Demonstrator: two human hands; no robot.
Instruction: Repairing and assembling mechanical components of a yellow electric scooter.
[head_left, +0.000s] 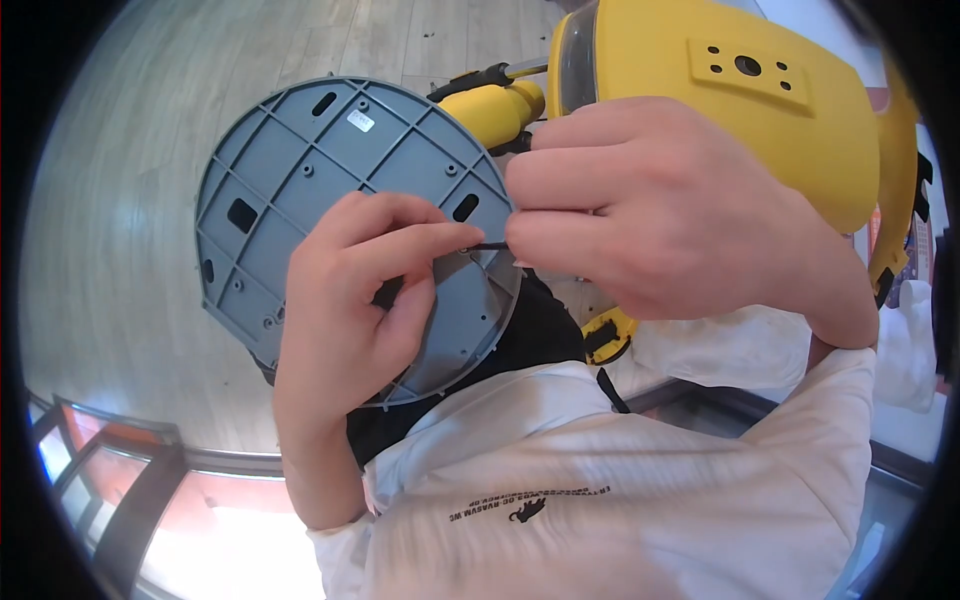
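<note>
A round grey plastic plate [300, 235] with raised ribs, slots and a small white label lies over my lap. Above its right part, a thin dark strip or cord [490, 246] spans the short gap between my hands. The fingertips of my left hand [365, 270] pinch its left end. My right hand [650, 205] is closed on the other end, which its curled fingers hide. A dark patch shows inside my left palm; I cannot tell whether it is a held thing.
A large yellow casing [830, 150] with a holed raised panel stands at the upper right. A yellow rounded part [490, 112] lies beyond the plate, and a small yellow-and-black piece [608, 336] sits beside my lap. Glass-panelled dark furniture [160, 500] stands at the lower left, on a wooden floor [120, 260].
</note>
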